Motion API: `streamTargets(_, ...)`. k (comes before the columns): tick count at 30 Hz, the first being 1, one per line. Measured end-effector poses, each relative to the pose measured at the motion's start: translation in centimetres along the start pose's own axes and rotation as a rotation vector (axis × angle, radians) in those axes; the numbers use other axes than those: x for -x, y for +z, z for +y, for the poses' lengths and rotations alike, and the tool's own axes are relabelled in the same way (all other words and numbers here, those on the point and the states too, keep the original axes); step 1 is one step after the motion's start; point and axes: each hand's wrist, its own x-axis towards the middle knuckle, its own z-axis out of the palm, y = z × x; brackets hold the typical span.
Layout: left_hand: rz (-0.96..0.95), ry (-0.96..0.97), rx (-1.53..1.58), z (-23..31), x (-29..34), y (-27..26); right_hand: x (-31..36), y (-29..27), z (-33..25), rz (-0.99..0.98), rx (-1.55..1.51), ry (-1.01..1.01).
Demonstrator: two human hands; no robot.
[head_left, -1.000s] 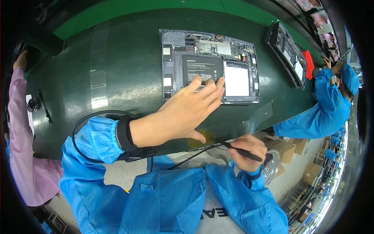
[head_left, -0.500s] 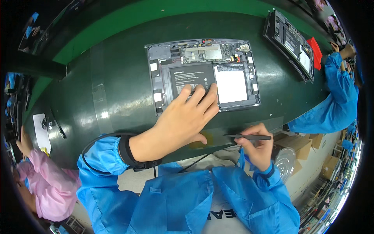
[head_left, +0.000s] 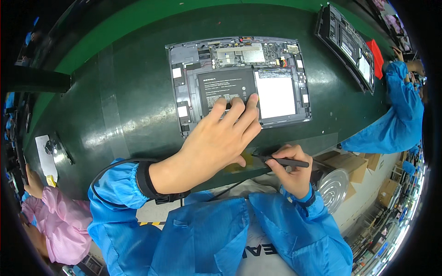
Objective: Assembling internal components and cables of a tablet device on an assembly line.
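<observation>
An opened tablet-like device (head_left: 304,110) lies on the green bench, its insides facing up. My left hand (head_left: 221,131) rests on its black battery (head_left: 225,85), with fingers spread and the fingertips on the battery's lower part. Beside the battery is a white panel (head_left: 276,96), and a circuit board (head_left: 244,54) runs along the far edge. Near the bench's front edge, my right hand (head_left: 293,172) grips slim black tweezers (head_left: 294,163) between thumb and fingers. Their tip points left, apart from the device. My left palm covers the device's near-left part.
A second opened device (head_left: 347,48) stands at the far right beside a red piece (head_left: 375,60). On the left lie a white sheet (head_left: 46,158) and a dark slim tool (head_left: 63,147). Co-workers' sleeves, pink (head_left: 66,225) and blue (head_left: 384,131), reach in from both sides.
My right hand has moved a little left with the tweezers, bringing their tip closer to my left thumb. My left hand stays on the battery. The view has shifted slightly.
</observation>
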Motion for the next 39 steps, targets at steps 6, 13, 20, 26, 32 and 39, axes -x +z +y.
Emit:
streamTargets(6,-0.021,-0.005,0.009,-0.1,0.1,-0.1,-0.5,0.3,0.1,-0.010,0.135,-0.389)
streamTargets(13,-0.016,-0.001,-0.007,-0.4,0.0,-0.3,-0.8,-3.2,-1.5,-0.143,0.189,-0.330)
streamTargets(20,-0.009,0.034,0.346,-2.3,-0.6,-2.1,-6.5,-12.7,-0.6,0.209,-0.278,-0.344)
streamTargets(26,0.054,-0.101,0.299,-2.1,-4.4,-4.5,-18.3,-14.4,-1.4,-0.115,-0.074,-0.562)
streamTargets(32,0.216,-0.229,0.358,-3.3,-9.4,-0.3,-24.9,-8.6,0.6,-0.099,-0.497,-0.198)
streamTargets(39,0.218,-0.058,0.449,-4.3,-10.1,0.2,-24.4,-6.7,2.6,-0.020,-0.356,-0.190)
